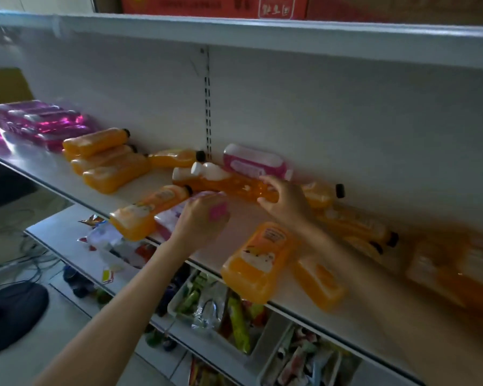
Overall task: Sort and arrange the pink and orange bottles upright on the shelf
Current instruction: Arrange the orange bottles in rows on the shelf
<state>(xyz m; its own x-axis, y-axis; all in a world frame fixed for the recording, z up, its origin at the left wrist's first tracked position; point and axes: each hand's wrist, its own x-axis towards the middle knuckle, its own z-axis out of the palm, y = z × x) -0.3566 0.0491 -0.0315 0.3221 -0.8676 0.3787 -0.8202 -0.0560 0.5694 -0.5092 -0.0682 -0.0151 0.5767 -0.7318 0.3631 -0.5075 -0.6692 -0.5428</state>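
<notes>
Shelf (243, 218) stock, lying flat: left hand (198, 221) fingers clamp pink bottle (166, 220) at front edge, right hand (285, 201) fingers curl round orange bottle (229, 182) mid-shelf; risk: a forearm knocks overhanging bottle (260, 263) off.

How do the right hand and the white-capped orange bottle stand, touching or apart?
Touching. The head view shows the right hand pinching the white-capped orange bottle at its bottom end.

- Left hand (204, 218) and left forearm (123, 302): bare from knuckles to lower frame edge; slender, outline sharp.
- Right hand (285, 199) and right forearm (360, 268): bare likewise; forearm blurred, surface detail lost.
- Pink patch (218, 213) at left knuckles: bright, roughly rectangular; on the hand or behind it, cannot tell.
</notes>
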